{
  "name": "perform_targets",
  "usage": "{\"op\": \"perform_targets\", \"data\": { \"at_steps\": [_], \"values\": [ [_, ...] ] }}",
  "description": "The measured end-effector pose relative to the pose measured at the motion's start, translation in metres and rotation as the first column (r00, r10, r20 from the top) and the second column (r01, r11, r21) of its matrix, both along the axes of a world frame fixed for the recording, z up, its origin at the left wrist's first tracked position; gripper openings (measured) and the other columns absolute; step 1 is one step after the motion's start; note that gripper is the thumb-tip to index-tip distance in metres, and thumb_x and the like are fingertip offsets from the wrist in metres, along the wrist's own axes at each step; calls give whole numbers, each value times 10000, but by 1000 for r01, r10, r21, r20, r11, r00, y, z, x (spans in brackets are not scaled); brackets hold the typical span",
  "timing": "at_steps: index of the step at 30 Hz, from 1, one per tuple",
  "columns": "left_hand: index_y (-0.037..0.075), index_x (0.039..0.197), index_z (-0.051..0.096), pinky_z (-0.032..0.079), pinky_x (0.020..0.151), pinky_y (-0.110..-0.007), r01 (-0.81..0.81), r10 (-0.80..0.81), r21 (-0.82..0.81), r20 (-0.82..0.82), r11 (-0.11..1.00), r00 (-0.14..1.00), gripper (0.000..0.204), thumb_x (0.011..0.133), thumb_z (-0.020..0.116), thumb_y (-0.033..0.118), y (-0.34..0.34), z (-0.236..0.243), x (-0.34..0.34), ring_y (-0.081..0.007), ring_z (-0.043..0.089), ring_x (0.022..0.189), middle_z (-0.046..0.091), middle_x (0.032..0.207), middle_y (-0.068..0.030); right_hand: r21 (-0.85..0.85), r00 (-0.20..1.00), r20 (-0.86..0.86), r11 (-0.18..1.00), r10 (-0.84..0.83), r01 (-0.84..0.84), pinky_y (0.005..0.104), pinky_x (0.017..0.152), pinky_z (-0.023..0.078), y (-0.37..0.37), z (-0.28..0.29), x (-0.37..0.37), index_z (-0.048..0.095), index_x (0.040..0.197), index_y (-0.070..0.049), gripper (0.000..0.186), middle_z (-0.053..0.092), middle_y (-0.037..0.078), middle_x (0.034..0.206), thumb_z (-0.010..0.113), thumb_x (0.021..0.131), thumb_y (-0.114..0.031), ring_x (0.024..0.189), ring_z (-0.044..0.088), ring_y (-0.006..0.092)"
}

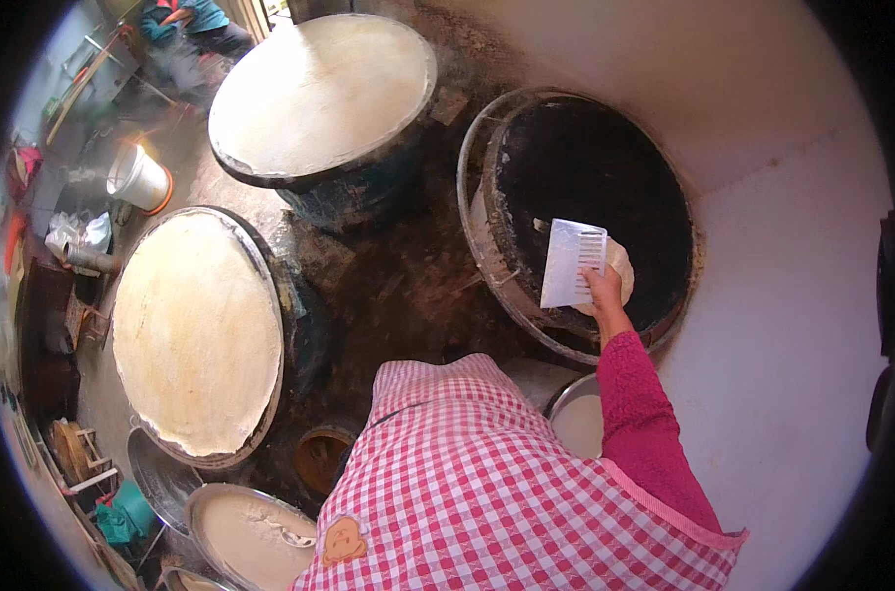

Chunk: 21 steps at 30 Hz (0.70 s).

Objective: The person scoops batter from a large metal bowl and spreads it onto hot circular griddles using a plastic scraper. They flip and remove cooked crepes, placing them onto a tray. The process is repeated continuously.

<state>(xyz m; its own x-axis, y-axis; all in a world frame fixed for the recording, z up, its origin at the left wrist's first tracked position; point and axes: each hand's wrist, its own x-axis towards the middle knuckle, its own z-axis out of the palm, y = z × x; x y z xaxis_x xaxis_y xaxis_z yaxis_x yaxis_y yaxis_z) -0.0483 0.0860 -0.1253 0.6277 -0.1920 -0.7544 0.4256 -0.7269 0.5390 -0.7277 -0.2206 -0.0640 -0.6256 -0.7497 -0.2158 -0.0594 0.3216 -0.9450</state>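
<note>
My right hand [605, 293] is closed on a flat white plastic scraper [565, 261] with comb-like slots along one side. It is over the near part of a large round black griddle [590, 187]. Just beyond my fingers, a pale patch of batter [621, 266] lies on the griddle, partly hidden by the hand and scraper. Whether the scraper touches the surface, I cannot tell. A magenta sleeve covers my right arm. My left hand does not show.
Two round stands carry wide pale sheets, one at the far middle [324, 94] and one at left [199, 335]. Basins of batter stand at lower left [251, 537] and beside my right arm [579, 424]. A white bucket [139, 177] and a seated person [196, 20] are farther back.
</note>
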Motion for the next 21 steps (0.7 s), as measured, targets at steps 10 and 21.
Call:
{"op": "perform_targets", "data": {
  "at_steps": [10,21],
  "values": [
    [16,717,508,400,541,-360,227,-249,155,141,961,958,279,826,465,270,-49,-9,22,-236,485,578,521,645,-81,22,784,102,789,-613,614,321,556,506,63,19,-106,599,885,21,185,621,113,798,568,703,15,642,609,207],
    [-42,998,586,434,743,-371,919,-853,355,521,171,-43,397,797,503,290,-193,-65,-6,-325,559,799,606,920,-182,257,918,-385,966,91,12,296,645,468,77,18,-23,601,916,-41,195,607,95,808,597,721,-59,723,572,165]
  ]
}}
